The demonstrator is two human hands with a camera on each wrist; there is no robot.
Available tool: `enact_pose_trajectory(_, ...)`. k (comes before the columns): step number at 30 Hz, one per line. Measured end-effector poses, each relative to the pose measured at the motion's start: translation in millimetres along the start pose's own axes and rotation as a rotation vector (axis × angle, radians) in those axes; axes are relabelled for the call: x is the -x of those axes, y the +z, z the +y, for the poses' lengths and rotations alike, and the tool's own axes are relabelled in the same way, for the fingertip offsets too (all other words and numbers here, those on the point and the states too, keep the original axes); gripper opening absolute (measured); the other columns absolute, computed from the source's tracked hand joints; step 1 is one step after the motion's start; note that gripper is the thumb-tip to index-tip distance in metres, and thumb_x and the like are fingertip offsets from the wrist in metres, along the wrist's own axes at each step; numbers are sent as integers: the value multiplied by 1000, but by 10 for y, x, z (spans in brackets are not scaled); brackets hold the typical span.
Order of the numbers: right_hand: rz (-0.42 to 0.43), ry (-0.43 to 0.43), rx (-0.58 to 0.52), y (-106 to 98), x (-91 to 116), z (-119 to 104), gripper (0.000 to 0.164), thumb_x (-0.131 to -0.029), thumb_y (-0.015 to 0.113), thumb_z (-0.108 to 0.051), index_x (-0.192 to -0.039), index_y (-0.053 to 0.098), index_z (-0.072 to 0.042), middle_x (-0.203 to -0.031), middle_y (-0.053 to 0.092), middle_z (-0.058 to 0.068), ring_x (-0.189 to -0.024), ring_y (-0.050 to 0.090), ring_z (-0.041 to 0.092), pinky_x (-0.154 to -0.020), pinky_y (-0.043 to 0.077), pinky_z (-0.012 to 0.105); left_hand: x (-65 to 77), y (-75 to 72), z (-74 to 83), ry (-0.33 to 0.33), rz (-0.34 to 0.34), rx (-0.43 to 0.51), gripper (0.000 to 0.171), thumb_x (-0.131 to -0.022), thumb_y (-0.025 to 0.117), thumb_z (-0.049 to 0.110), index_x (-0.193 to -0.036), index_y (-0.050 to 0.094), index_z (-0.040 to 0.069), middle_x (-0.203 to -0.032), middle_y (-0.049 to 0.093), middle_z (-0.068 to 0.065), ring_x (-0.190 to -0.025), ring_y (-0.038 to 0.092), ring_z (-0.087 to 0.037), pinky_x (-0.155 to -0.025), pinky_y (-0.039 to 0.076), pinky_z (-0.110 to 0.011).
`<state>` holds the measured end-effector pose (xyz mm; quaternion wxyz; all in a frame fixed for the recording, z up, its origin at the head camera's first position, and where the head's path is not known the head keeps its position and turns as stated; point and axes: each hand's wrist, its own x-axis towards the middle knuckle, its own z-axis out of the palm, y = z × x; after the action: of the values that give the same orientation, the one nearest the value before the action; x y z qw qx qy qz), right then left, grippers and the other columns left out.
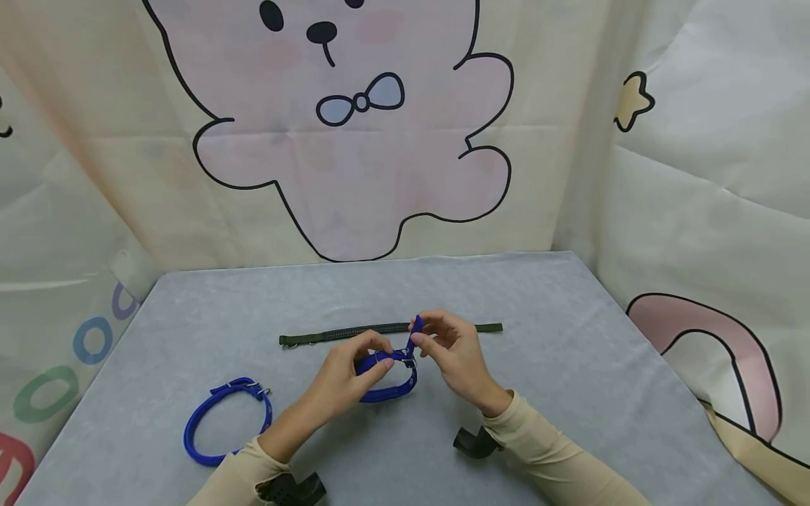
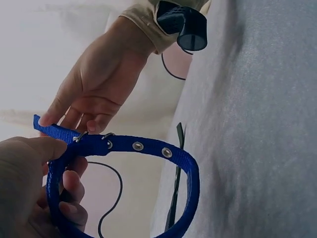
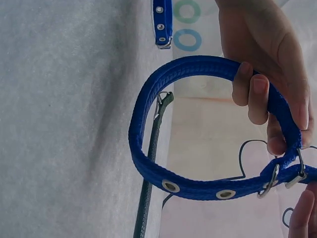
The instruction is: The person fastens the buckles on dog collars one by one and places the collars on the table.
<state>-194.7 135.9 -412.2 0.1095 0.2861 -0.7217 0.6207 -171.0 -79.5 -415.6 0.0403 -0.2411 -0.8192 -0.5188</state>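
**Grey counter (image 1: 525,295), blue collar (image 1: 392,392) raised over it**

Behind stands a cream backdrop (image 1: 544,98) drawn with a pink bear (image 1: 380,161) in a blue bow tie; a yellow star (image 1: 635,102) and a pink arch (image 1: 747,358) mark the right wall. Down the left wall run purple, blue and green rings (image 1: 77,342), with a red shape (image 1: 27,460) cut off by the edge; whether these are lettering cannot be told.

The person's left hand (image 1: 344,372) grips the collar beside its metal buckle (image 3: 297,177), thumb on one side and fingers on the other. The right hand (image 1: 455,351) pinches the tail (image 1: 414,336) beyond the buckle. Metal eyelets (image 3: 171,186) dot the band.

A second collar (image 1: 192,425), also blue, lies in a loop on the counter, left of the left hand. Farther back, a dark green strap (image 1: 365,330) lies stretched crosswise, partly hidden by the right hand. Each sleeve (image 1: 544,450) carries a black device (image 1: 474,444) at the wrist.
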Motion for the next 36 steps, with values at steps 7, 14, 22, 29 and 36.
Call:
enact_pose_trajectory(7, 7, -5, -13, -9, -7, 19, 18, -96, 64, 3, -113, 65, 6, -104, 64, 29, -87, 66, 6, -63, 58, 28, 0, 7, -34, 53, 14, 10, 16, -98, 68, 19, -111, 76, 15, -107, 76, -4, -69, 58, -4, -62, 49, -22)
enact_pose_trajectory(14, 42, -13, -17, -11, -16, 12, 18, -95, 64, 4, -113, 64, 9, -105, 70, 8, -85, 67, 5, -62, 58, 29, -1, 12, -53, 108, 11, -5, 20, -101, 63, 16, -115, 77, 18, -114, 75, 1, -105, 70, -15, -85, 57, -28)
enact_pose_trajectory(22, 81, -18, -33, -7, -16, 16, 18, -98, 61, 3, -115, 63, 9, -104, 71, 1, -80, 67, 7, -60, 58, 30, -2, 20, -55, 92, -3, -5, 22, -102, 61, 17, -118, 76, 18, -117, 75, 1, -107, 70, -14, -87, 57, -28)
enact_pose_trajectory(29, 116, 3, -106, 3, -17, -3, 20, -97, 63, 2, -113, 59, 14, -102, 68, 1, -78, 70, 8, -63, 60, 29, 3, 32, -68, 86, -31, 6, 25, -103, 59, 18, -124, 72, 14, -124, 73, -5, -113, 71, -20, -93, 57, -29)
enact_pose_trajectory(36, 35, -32, -81, 8, 0, 46, 20, -97, 62, 4, -115, 61, 13, -104, 69, 5, -83, 69, 6, -66, 61, 30, 0, 19, -74, 88, -44, -18, 24, -103, 59, 17, -122, 74, 14, -120, 74, -3, -111, 70, -20, -91, 57, -31)
